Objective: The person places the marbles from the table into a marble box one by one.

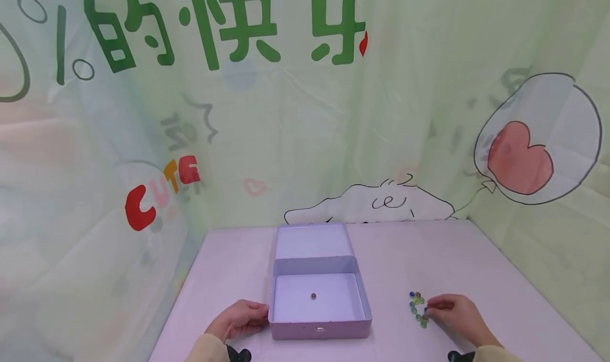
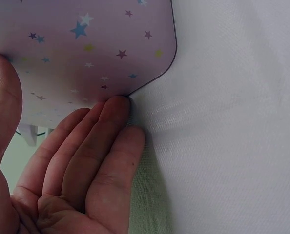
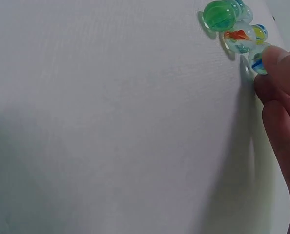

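An open lilac metal box point(image 1: 295, 330) stands in the middle, its lid point(image 1: 312, 240) folded back and one dark marble point(image 1: 313, 296) lying on its floor. My left hand point(image 1: 243, 319) rests its fingertips against the box's left side; the left wrist view shows a star-printed wall point(image 2: 101, 44) with extended fingers at its lower edge. To the right, my right hand point(image 1: 459, 314) pinches a clear marble with a blue swirl point(image 3: 257, 58) between thumb and fingertips. That marble sits at the edge of a cluster of glass marbles, including a green one point(image 3: 219, 16) and an orange-streaked one point(image 3: 239, 38).
The marbles point(image 1: 413, 308) form a loose ring on the pale cloth-covered table point(image 1: 391, 256), right of the box. Printed curtains point(image 1: 333, 129) hang behind the table and along both sides.
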Tool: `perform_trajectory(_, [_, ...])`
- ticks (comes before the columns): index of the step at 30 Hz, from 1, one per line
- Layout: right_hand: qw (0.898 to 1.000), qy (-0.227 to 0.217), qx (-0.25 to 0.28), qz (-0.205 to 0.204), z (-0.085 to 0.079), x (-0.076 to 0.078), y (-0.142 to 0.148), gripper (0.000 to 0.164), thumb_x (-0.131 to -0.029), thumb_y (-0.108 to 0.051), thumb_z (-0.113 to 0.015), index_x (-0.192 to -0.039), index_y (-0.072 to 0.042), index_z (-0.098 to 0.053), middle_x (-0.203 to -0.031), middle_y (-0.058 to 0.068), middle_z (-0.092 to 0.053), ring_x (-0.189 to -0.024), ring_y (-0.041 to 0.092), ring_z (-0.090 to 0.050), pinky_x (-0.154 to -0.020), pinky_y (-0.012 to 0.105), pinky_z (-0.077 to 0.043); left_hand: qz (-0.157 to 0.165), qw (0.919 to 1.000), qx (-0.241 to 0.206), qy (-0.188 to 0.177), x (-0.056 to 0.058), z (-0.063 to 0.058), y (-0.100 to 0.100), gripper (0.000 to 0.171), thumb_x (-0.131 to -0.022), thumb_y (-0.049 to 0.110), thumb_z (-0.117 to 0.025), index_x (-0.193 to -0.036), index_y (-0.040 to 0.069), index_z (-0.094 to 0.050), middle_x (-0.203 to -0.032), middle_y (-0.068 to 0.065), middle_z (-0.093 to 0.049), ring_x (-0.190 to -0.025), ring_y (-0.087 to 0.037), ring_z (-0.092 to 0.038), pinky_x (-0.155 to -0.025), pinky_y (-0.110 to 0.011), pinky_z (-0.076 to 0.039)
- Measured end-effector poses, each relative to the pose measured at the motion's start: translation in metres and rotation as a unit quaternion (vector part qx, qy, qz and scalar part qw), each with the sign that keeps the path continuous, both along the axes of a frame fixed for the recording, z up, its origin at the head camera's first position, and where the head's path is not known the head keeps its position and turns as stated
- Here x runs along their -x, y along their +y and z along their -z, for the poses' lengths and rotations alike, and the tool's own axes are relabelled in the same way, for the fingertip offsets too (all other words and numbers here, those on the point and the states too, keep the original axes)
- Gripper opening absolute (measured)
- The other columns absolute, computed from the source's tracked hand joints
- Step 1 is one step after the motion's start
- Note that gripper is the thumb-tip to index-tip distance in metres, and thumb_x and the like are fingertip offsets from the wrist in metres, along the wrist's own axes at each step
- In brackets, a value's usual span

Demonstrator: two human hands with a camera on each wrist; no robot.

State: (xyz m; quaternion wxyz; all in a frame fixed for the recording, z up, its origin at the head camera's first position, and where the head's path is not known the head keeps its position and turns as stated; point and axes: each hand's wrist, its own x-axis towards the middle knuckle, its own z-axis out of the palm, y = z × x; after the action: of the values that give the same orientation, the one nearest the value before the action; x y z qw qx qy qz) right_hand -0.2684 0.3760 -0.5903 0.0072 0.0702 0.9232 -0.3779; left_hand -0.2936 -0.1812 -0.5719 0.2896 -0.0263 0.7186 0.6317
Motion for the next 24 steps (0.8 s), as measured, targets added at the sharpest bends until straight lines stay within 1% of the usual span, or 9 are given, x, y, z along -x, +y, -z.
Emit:
perform_trajectory(3, [0.999,-0.006,0.036,0.026,-0.003,-0.002,0.006,0.037,-0.083,-0.026,-0.085,-0.109,0.000,-0.076,-0.100,0.010,-0.079,-0.089,0.014,-0.071,-0.076,0.033,-0.061,0.004,1.0000,-0.004,0.002,-0.001,0.001,0.000,0.036,-0.100,0.014,-0.066,-0.127,-0.011,-0.065,-0.118,-0.024,-0.073,-0.105,-0.021,-0.073,-0.099,-0.049,-0.057])
perform_trajectory(5, [0.994,-0.013,0.089,0.054,-0.007,-0.003,0.011,0.049,-0.085,-0.034,-0.084,-0.117,0.001,-0.073,-0.102,0.008,-0.079,-0.088,0.009,-0.071,-0.076,0.029,-0.061,0.005,0.9999,-0.010,0.004,-0.001,0.001,0.000,0.036,-0.100,0.014,-0.066,-0.127,-0.011,-0.065,-0.119,-0.024,-0.073,-0.106,-0.022,-0.072,-0.100,-0.049,-0.057])
perform_trajectory(8, [0.977,-0.012,0.191,0.096,-0.014,-0.005,0.018,0.058,-0.087,-0.040,-0.082,-0.125,0.001,-0.069,-0.099,-0.006,-0.079,-0.086,-0.001,-0.070,-0.076,0.021,-0.061,0.006,0.9999,-0.015,0.004,-0.001,0.001,0.000,0.036,-0.100,0.013,-0.066,-0.127,-0.012,-0.064,-0.120,-0.025,-0.072,-0.108,-0.023,-0.072,-0.101,-0.049,-0.056])
perform_trajectory(10, [0.962,-0.008,0.248,0.113,-0.019,-0.007,0.021,0.055,-0.087,-0.040,-0.081,-0.125,-0.002,-0.070,-0.094,-0.015,-0.078,-0.085,-0.003,-0.070,-0.078,0.019,-0.061,0.005,0.9999,-0.014,0.005,-0.001,-0.001,0.000,0.036,-0.100,0.013,-0.066,-0.127,-0.012,-0.064,-0.120,-0.025,-0.072,-0.108,-0.024,-0.073,-0.101,-0.049,-0.056])
perform_trajectory(12, [0.951,0.001,0.284,0.121,-0.021,-0.008,0.022,0.044,-0.087,-0.038,-0.082,-0.120,-0.011,-0.074,-0.091,-0.024,-0.074,-0.086,-0.006,-0.070,-0.080,0.019,-0.061,0.003,0.9999,-0.009,0.004,-0.002,-0.003,0.000,0.036,-0.100,0.013,-0.066,-0.126,-0.012,-0.065,-0.120,-0.024,-0.073,-0.107,-0.023,-0.073,-0.100,-0.049,-0.056])
perform_trajectory(15, [0.946,0.008,0.304,0.116,-0.026,-0.006,0.015,0.044,-0.087,-0.037,-0.082,-0.122,-0.013,-0.073,-0.090,-0.028,-0.072,-0.087,-0.006,-0.070,-0.082,0.019,-0.060,0.002,1.0000,-0.005,0.006,-0.002,-0.004,0.000,0.036,-0.100,0.013,-0.067,-0.126,-0.011,-0.065,-0.118,-0.024,-0.073,-0.105,-0.023,-0.073,-0.100,-0.049,-0.057])
perform_trajectory(17, [0.947,0.022,0.304,0.101,-0.031,-0.001,0.003,0.050,-0.088,-0.035,-0.082,-0.127,-0.007,-0.070,-0.091,-0.028,-0.072,-0.088,-0.006,-0.070,-0.083,0.018,-0.060,0.002,1.0000,-0.005,0.007,-0.001,-0.003,-0.001,0.036,-0.100,0.013,-0.067,-0.126,-0.011,-0.065,-0.118,-0.024,-0.074,-0.104,-0.023,-0.074,-0.100,-0.049,-0.057])
perform_trajectory(19, [0.955,0.032,0.284,0.076,-0.040,0.005,-0.014,0.059,-0.090,-0.036,-0.080,-0.133,0.001,-0.063,-0.094,-0.026,-0.073,-0.091,-0.005,-0.070,-0.083,0.016,-0.059,0.001,1.0000,-0.007,0.006,0.000,-0.003,-0.002,0.036,-0.100,0.014,-0.067,-0.126,-0.011,-0.066,-0.117,-0.023,-0.074,-0.104,-0.023,-0.074,-0.100,-0.049,-0.057])
perform_trajectory(24, [0.975,0.060,0.213,-0.012,-0.066,0.027,-0.068,0.051,-0.093,-0.033,-0.077,-0.128,0.002,-0.066,-0.107,-0.005,-0.079,-0.095,0.003,-0.071,-0.085,0.018,-0.058,-0.009,0.9999,-0.009,0.001,-0.001,-0.001,-0.003,0.035,-0.100,0.014,-0.067,-0.124,-0.011,-0.066,-0.115,-0.022,-0.075,-0.101,-0.022,-0.074,-0.099,-0.048,-0.057])
